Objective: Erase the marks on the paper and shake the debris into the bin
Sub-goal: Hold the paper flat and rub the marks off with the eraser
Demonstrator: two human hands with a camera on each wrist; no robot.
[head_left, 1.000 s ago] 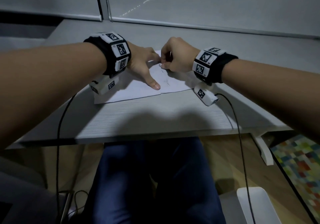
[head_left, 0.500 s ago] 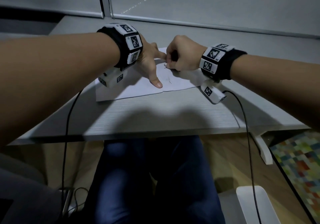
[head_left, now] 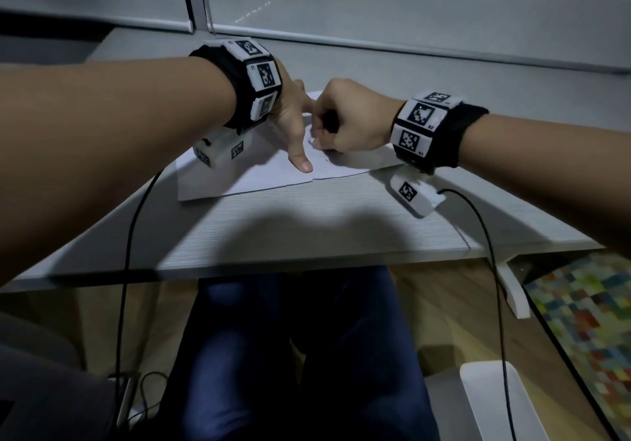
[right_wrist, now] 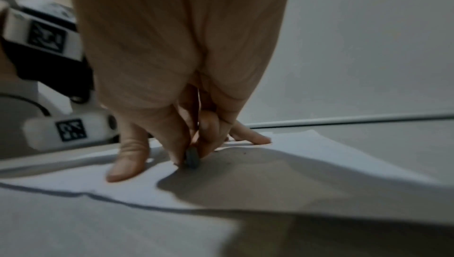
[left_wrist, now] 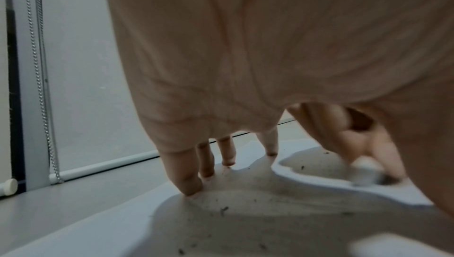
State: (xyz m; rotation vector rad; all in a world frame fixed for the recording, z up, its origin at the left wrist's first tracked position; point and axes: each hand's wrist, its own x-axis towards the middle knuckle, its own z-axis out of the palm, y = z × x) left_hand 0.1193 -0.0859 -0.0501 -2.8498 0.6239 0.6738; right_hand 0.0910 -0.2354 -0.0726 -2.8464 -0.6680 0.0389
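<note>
- From the head camera: a white sheet of paper (head_left: 239,177) lies flat on the pale grey wood-grain counter (head_left: 324,232). The left hand (head_left: 290,123) rests on it with fingers spread straight, the thumb pressing near the sheet's front edge. The right hand (head_left: 345,119) is curled into a fist just beside it, knuckles touching the left forefinger, pinching something small against the paper. A white bin (head_left: 495,403) stands on the floor at lower right, well apart from the sheet.
- From the left wrist: straight fingertips (left_wrist: 189,183) press the paper (left_wrist: 245,222), which is strewn with dark eraser crumbs (left_wrist: 223,209). A blurred whitish eraser (left_wrist: 364,172) touches the sheet at right.
- From the right wrist: thumb and fingers pinch the eraser's small, dark, rounded end (right_wrist: 192,157), which is pressed onto the paper (right_wrist: 307,164), beside the left thumb (right_wrist: 127,160).
</note>
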